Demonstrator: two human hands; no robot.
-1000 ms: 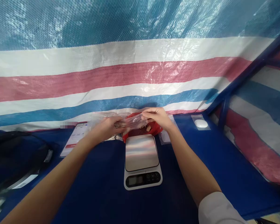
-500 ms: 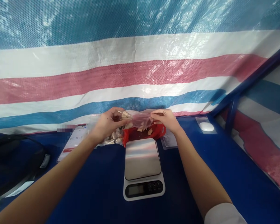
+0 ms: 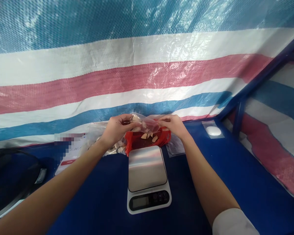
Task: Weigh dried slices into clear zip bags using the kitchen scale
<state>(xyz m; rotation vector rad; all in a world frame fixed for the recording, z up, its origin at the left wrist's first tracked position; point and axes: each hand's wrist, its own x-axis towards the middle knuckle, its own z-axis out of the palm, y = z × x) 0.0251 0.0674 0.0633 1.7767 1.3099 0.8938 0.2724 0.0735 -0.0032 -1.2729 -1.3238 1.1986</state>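
A clear plastic bag [image 3: 150, 124] with pale dried slices inside is stretched between my two hands. My left hand [image 3: 119, 129] pinches its left side, where the slices bunch up. The right edge of the bag is between the thumb and fingers of my right hand [image 3: 172, 124]. Beneath it lies an open red plastic bag [image 3: 131, 140] with several pale slices [image 3: 149, 135] in it. Close in front stands a white kitchen scale [image 3: 149, 178] with a bare steel plate. Partly behind my left hand is another clear bag of pale pieces [image 3: 116, 148].
A phone [image 3: 70, 160] lies at the left, partly behind my forearm, near a black object [image 3: 14, 179]. Flat clear bags [image 3: 175, 147] are right of the red bag. A white oval item [image 3: 213, 131] sits farther right. A striped tarp [image 3: 127, 75] hangs behind the blue table [image 3: 98, 195].
The view has shifted slightly. The slices in the held bag have moved a little, and more pale slices show in the red bag. Both hands keep hold of the clear bag.
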